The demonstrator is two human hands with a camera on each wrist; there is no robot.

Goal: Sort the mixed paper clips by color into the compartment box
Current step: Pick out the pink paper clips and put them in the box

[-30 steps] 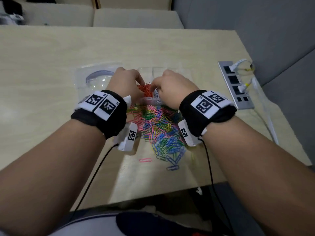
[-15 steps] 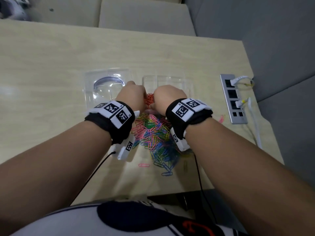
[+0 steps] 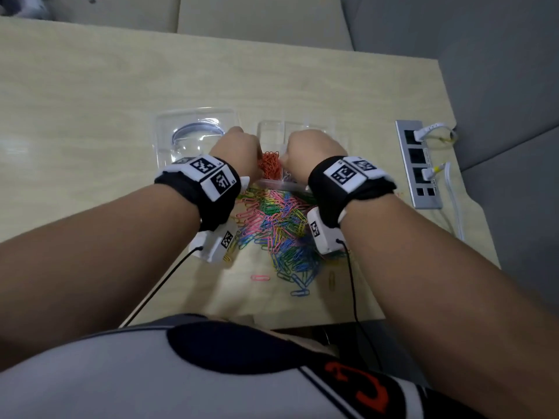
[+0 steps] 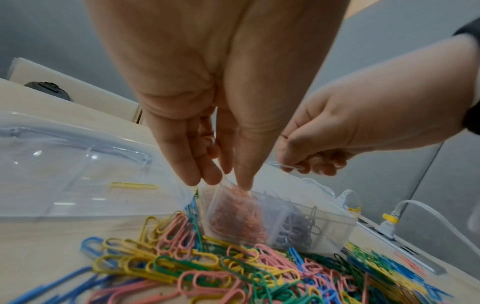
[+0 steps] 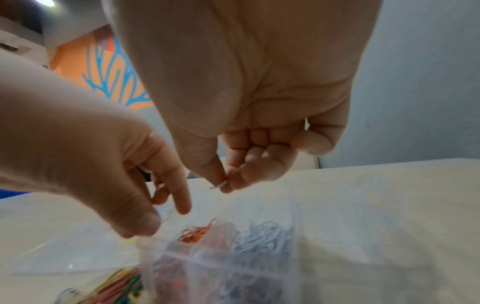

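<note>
The clear compartment box [image 3: 302, 131] stands behind a pile of mixed coloured paper clips [image 3: 278, 225]. One compartment holds orange clips [image 3: 270, 164], the one beside it pale grey clips [image 5: 262, 236]. My left hand [image 4: 226, 181] points down at the box's near left corner, and its thumb and fingers pinch the wall of the orange compartment. My right hand [image 5: 224, 185] hovers over the box [image 5: 259, 267] and pinches a white clip [image 5: 218, 186] between thumb and forefinger. In the head view both hands hide their fingertips.
The box's clear lid [image 3: 193, 137] lies to the left with a yellow clip [image 4: 135, 185] on it. A power strip [image 3: 419, 164] with white cables [image 3: 453, 204] sits at the right table edge. A stray pink clip [image 3: 260, 278] lies in front of the pile.
Both hands stay over the box at the orange compartment. The head view has tilted down, and my torso now shows at the bottom.
</note>
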